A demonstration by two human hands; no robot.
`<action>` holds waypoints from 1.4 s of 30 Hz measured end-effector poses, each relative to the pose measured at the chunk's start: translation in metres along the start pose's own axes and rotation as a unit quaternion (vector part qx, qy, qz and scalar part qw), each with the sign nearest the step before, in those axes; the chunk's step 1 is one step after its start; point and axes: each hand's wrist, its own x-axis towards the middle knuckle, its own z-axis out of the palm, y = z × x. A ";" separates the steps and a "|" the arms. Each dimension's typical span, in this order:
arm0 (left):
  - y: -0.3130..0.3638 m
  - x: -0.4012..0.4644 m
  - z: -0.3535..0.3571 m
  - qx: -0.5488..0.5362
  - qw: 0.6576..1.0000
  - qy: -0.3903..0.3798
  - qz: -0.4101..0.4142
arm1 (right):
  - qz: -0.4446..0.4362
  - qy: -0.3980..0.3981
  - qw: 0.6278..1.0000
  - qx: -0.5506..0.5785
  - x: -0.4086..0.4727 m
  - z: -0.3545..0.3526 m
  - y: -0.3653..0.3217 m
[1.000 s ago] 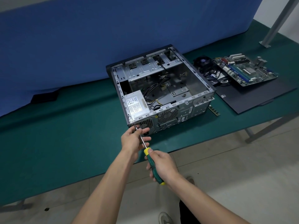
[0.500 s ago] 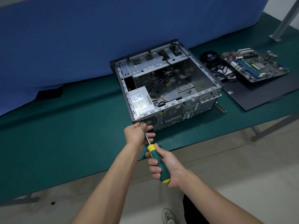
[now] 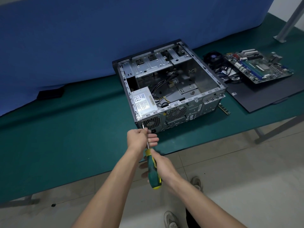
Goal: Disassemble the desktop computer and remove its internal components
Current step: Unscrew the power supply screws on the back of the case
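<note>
Turning the screwdriver (image 3: 152, 168) with your right hand (image 3: 162, 165) wrapped round its handle, your left hand (image 3: 139, 139) pinching the shaft, you are undoing a power supply (image 3: 144, 102) screw on the computer case (image 3: 171, 89) on the green surface (image 3: 65, 137); next, keep the tip straight.

Both forearms are bare, with no sleeves, watch or rings showing. Near the bottom edge, grey worn sneakers (image 3: 171, 219) with pale soles and a dark trouser leg (image 3: 190, 218).
</note>
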 end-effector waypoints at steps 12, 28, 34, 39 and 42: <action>0.002 -0.005 0.006 -0.032 0.999 -0.011 -0.012 | 0.015 -0.063 0.997 0.049 -0.011 -0.009 -0.003; 0.000 -0.009 -0.005 -0.040 0.999 -0.018 0.011 | -0.083 0.059 0.994 -0.028 -0.009 -0.002 -0.001; 0.002 -0.007 0.002 -0.057 0.998 0.003 0.000 | 0.026 -0.055 0.998 0.035 -0.014 -0.008 -0.005; 0.003 -0.006 0.005 -0.110 0.993 -0.024 -0.031 | -0.038 -0.004 0.999 0.026 -0.014 -0.007 0.000; 0.004 -0.004 0.005 -0.050 0.999 0.013 -0.017 | -0.051 0.039 0.997 -0.038 -0.012 -0.006 0.000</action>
